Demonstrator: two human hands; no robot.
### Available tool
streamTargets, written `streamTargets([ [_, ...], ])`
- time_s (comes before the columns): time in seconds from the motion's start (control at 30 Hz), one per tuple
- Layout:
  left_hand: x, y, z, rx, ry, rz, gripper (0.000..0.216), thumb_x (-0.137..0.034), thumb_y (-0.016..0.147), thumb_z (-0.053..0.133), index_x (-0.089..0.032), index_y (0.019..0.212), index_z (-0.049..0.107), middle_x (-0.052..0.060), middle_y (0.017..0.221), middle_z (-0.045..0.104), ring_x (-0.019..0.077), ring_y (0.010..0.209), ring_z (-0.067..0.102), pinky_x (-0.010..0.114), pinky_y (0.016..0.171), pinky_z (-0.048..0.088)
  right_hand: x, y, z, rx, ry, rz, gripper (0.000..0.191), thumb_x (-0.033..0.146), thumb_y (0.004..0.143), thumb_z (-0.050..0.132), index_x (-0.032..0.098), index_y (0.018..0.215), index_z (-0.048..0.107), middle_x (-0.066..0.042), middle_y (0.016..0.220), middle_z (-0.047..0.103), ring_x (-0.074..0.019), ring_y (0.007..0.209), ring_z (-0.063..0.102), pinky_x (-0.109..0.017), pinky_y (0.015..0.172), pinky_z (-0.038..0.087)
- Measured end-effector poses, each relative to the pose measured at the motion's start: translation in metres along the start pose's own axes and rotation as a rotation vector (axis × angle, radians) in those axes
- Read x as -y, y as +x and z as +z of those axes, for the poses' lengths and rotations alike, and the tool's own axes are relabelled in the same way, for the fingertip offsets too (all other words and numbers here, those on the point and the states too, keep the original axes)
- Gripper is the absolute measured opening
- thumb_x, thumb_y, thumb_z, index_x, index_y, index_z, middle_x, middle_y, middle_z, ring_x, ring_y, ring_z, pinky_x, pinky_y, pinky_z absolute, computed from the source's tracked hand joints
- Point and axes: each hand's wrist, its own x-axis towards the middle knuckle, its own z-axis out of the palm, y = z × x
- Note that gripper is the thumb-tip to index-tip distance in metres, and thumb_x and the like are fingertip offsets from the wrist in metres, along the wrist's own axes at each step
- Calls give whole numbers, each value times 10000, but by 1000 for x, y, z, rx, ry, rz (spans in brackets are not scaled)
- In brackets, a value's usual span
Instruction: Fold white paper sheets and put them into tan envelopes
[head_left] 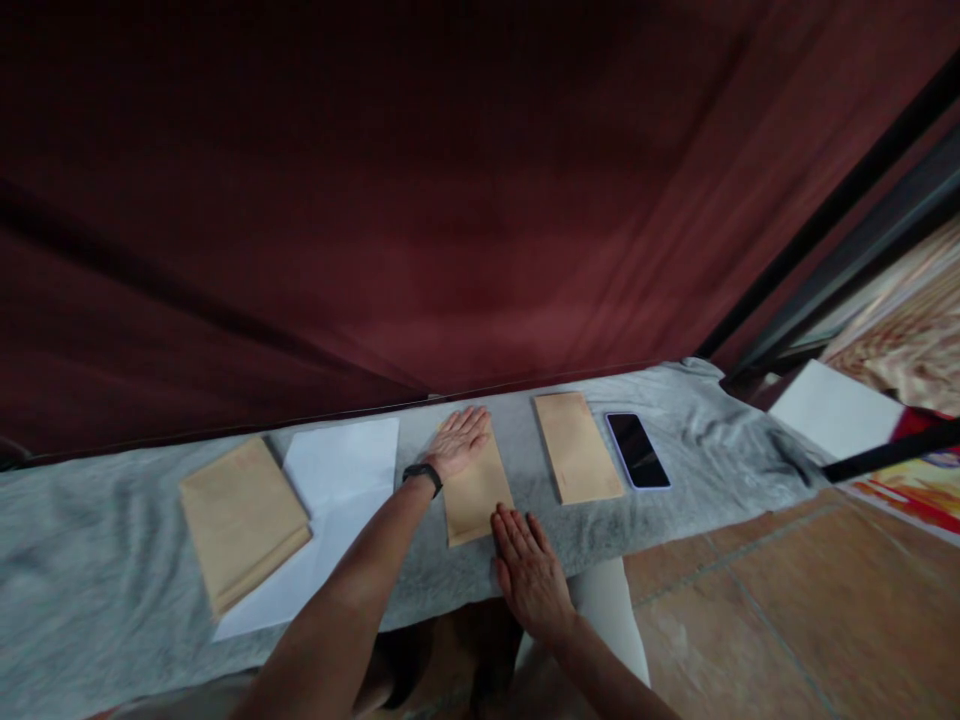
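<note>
A brown paper envelope [476,495] lies flat on the grey cloth in front of me. My left hand [459,442], with a dark band at the wrist, rests palm down across its far end, fingers stretched out. At the near right corner of the envelope, my right hand [529,570] lies flat with its fingertips at the edge. Neither hand grips anything. Another brown envelope [577,447] lies to the right. On the left, a stack of brown envelopes [240,510] partly covers white paper sheets [349,465].
A phone [637,450] with a pale purple edge lies beside the right envelope. Wrinkled grey cloth [90,560] covers the narrow table. A dark red curtain [450,200] hangs behind it. Dark metal bars [832,210] and a white box [836,408] stand at the right, above a tiled floor [787,610].
</note>
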Motion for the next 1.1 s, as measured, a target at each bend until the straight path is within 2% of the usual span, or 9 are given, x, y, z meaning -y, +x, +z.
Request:
streamTargets([
  [0.13,0,-1,-1,50,-7,46,570,-416,1037,193,-217,1558,308,17,1628,319,183,1517,218,414,1257,123,1,0,2,9,3,3,631,276,1017,397,127,1592,185,-107,1606,315,-237,1455,361,-437,1222,235],
  [0.43,-15,-19,-2,38,-12,107,579,-420,1042,196,-178,1557,300,53,1638,290,151,1516,214,358,1249,142,1,0,2,-10,20,3,648,253,1006,413,125,1594,172,-107,1599,334,-246,1448,373,-439,1220,228],
  [0.73,-44,-56,-6,20,-20,127,535,-393,1050,214,-223,1547,318,26,1629,313,115,1509,225,359,1248,152,1,-2,5,-50,37,6,628,259,1001,430,139,1584,230,-101,1574,392,-235,1427,408,-436,1214,252],
  [1.1,-74,-110,-13,99,-49,132,528,-313,1046,220,-216,1562,278,36,1627,308,107,1505,233,344,1240,186,0,-3,11,-85,40,2,586,254,995,435,128,1554,316,-112,1510,491,-227,1401,441,-437,1211,240],
])
